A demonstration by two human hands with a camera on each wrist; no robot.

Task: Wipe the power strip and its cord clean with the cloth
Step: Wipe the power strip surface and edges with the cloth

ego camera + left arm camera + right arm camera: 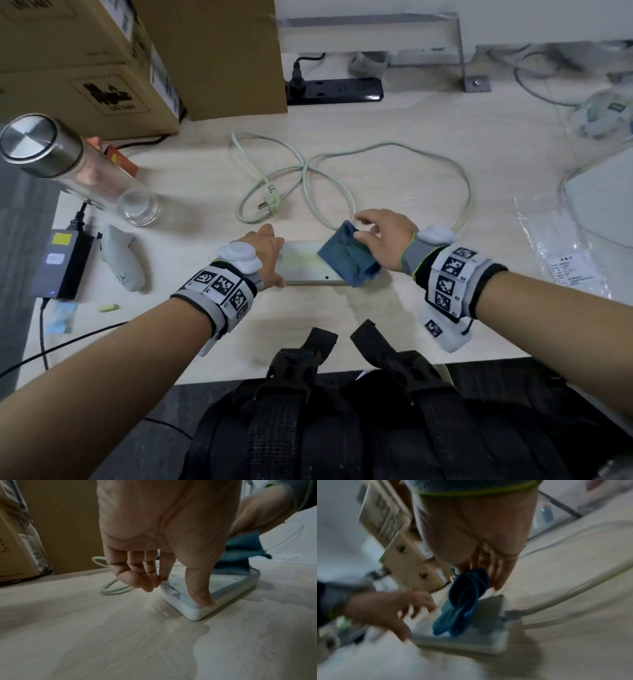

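Observation:
A white power strip (303, 265) lies flat on the pale wooden table, just in front of me. My left hand (272, 251) grips its left end; in the left wrist view the thumb (204, 599) presses on the near corner and the curled fingers (147, 584) touch the far edge of the strip (229, 588). My right hand (366, 228) pinches a folded blue cloth (346, 258) that rests on the strip's right end. The pale cord (346, 164) loops across the table behind, its plug (270, 200) lying loose. The right wrist view is blurred, showing the cloth (464, 601) on the strip (484, 641).
Cardboard boxes (85, 61) stand at the back left, with a black power strip (337, 90) beside them. A glass bottle (72, 164), a power adapter (63, 263) and a white controller (121, 260) lie at left. A plastic bag (561, 253) lies at right.

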